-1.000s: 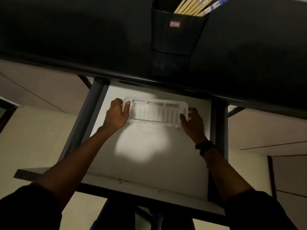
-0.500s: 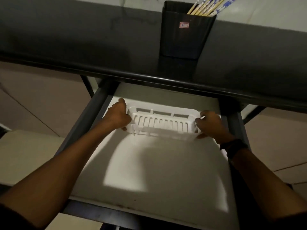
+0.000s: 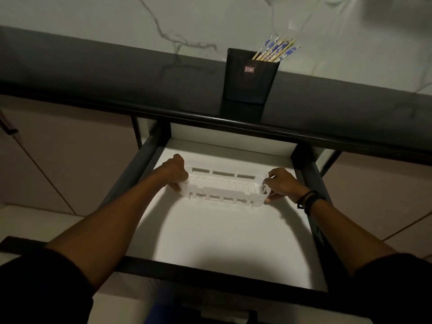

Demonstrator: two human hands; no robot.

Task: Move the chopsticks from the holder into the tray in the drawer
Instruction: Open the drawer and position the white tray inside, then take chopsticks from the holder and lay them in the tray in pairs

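Observation:
A white slotted plastic tray lies in the open drawer, toward its back. My left hand grips the tray's left end and my right hand grips its right end. Nothing lies in the tray. On the dark countertop above stands a black holder with several chopsticks leaning out to the right; their ends carry a blue and white pattern.
The dark countertop edge overhangs the drawer's back. Dark drawer rails run along both sides, and the drawer front is close to me. A marbled wall rises behind the counter. Cabinet doors flank the drawer.
The tray has come forward in the drawer with both hands on its ends. The view has tilted up, so the chopsticks and the wall now show.

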